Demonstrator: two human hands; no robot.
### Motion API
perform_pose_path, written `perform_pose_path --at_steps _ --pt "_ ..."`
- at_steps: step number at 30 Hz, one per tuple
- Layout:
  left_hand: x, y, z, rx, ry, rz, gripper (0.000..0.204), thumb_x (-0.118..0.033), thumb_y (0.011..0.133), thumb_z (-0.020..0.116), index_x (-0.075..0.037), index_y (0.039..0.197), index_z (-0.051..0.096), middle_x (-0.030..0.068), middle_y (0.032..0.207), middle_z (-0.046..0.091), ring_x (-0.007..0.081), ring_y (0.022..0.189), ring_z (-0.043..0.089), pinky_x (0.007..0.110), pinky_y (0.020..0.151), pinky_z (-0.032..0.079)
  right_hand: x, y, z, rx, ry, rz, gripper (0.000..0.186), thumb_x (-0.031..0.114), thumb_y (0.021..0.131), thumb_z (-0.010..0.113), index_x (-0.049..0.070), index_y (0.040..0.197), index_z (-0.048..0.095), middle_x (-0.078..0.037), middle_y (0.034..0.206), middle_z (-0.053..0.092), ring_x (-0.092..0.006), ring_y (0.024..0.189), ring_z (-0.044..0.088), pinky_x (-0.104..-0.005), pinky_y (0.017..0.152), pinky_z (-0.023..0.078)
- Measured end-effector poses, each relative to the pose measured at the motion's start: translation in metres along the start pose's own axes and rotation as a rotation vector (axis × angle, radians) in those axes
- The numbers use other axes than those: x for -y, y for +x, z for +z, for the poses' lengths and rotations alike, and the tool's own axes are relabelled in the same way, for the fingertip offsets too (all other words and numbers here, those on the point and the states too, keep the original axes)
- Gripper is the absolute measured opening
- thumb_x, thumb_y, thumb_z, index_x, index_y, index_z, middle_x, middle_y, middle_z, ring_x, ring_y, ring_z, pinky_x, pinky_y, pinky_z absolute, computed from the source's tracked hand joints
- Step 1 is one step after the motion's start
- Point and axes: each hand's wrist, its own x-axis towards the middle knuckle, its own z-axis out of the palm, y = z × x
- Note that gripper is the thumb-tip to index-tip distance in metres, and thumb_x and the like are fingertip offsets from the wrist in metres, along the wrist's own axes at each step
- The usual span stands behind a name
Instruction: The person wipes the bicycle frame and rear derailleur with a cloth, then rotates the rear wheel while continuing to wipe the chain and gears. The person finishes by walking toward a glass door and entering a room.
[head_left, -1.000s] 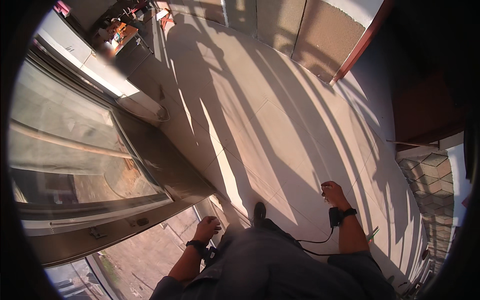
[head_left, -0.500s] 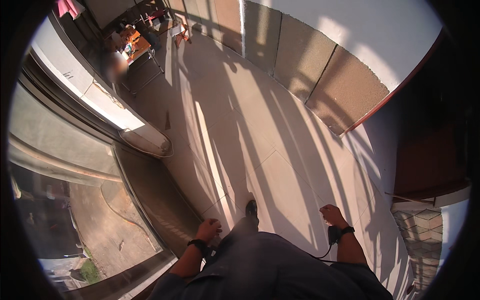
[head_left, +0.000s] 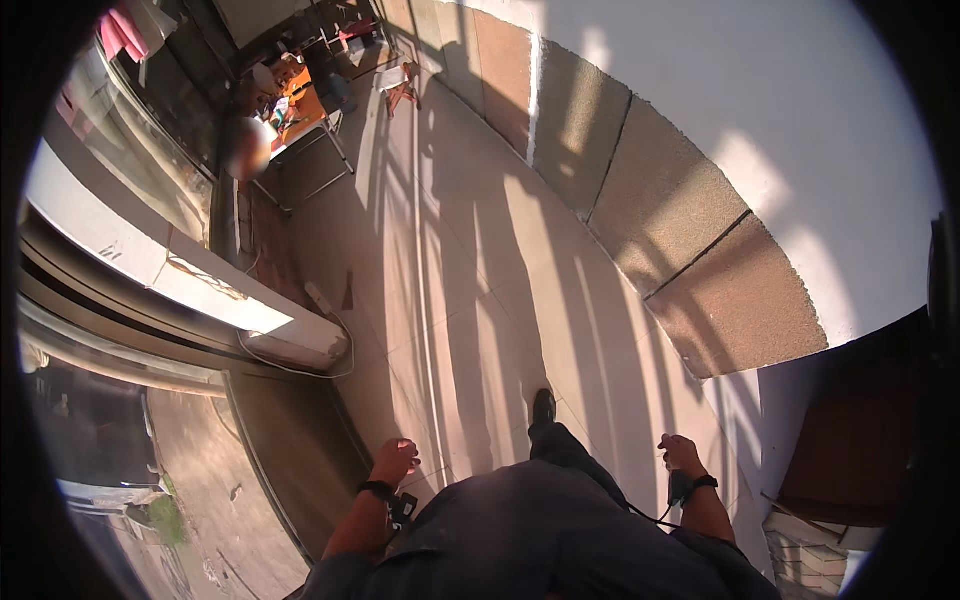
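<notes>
My left hand [head_left: 397, 460] hangs low beside my body, its fingers curled in and nothing visible in them. A black band [head_left: 378, 490] circles that wrist, with a small dark device [head_left: 403, 510] beside it. On the other side, my right hand [head_left: 682, 453] is held out over the tiled floor [head_left: 500, 330], touching nothing. Its fingers are loosely bent with a gap between them. A dark device [head_left: 680, 488] sits at the right wrist, and a thin black cable [head_left: 648, 516] runs from it toward my body. One black shoe [head_left: 543, 407] shows ahead of me.
A glass door or window frame [head_left: 270, 440] and a white ledge [head_left: 250, 315] with a looped cable run along the left. Stone panels [head_left: 690, 215] line the right wall. At the far left stand a cluttered orange table [head_left: 305, 105], a blurred person [head_left: 248, 148] and a folding stool [head_left: 398, 85].
I have stepped forward, and the table, stool and wall panels look nearer. The view has swung somewhat left. A foot still shows ahead; both hands remain at my sides with nothing visibly taken up.
</notes>
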Motion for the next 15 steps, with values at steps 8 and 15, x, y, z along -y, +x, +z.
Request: perform_pose_path --at_steps 8,15 --pt "-0.106 0.067 0.024 -0.047 -0.101 -0.113 0.028 -0.02 0.098 0.057 0.002 0.111 0.067 0.0099 0.098 0.071 0.0208 0.084 0.073 0.032 0.068 0.055 0.289 0.126 -0.011 0.067 -0.143 -0.118 0.051 0.048 0.105 0.053 0.003 0.086 0.067 -0.003 0.059 0.055 -0.0126 0.044 0.048 -0.0297 0.042 0.039" --pt "-0.225 0.204 0.008 -0.041 -0.105 -0.127 0.031 -0.022 0.098 0.06 0.002 0.116 0.065 0.0107 0.099 0.072 0.0212 0.083 0.074 0.034 0.071 0.059 0.482 0.252 0.036 0.18 -0.105 -0.089 0.059 0.054 0.106 0.047 0.003 0.085 0.067 -0.003 0.058 0.054 -0.0117 0.044 0.047 -0.0294 0.04 0.035"
